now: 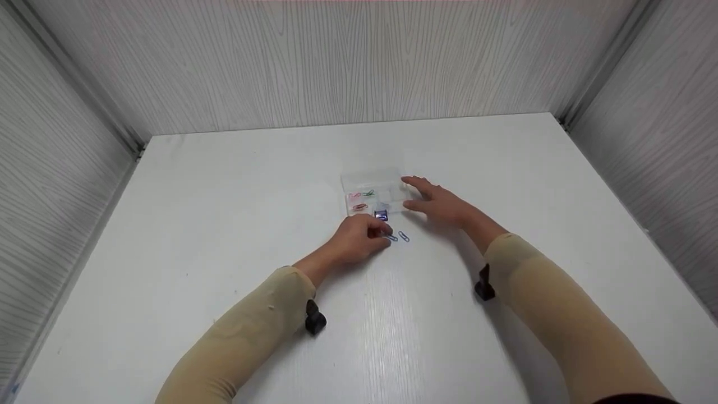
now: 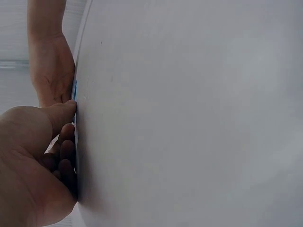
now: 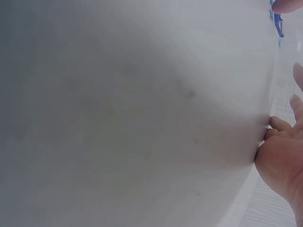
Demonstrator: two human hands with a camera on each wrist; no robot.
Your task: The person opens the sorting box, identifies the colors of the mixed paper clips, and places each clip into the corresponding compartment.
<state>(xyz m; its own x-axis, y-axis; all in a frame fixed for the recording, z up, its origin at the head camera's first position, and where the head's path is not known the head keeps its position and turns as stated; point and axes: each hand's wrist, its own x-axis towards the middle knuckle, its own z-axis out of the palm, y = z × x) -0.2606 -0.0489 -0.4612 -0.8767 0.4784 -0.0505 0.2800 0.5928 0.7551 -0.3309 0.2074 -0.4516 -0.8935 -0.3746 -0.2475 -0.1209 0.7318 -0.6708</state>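
Note:
In the head view my left hand bends over the table, thumb and index finger at a blue paper clip, which they pinch. A second blue paper clip lies just right of it. Beyond is a clear plastic box with its lid raised; pink clips, green clips and red clips lie in its compartments. A small shiny dark-blue piece is at its near edge. My right hand is beside the box's right side, fingers extended, holding nothing.
The white table carries the box and clips near its middle. Grey wood-grain panels stand behind and on both sides. A dark wrist camera is strapped to the left sleeve, another dark camera to the right.

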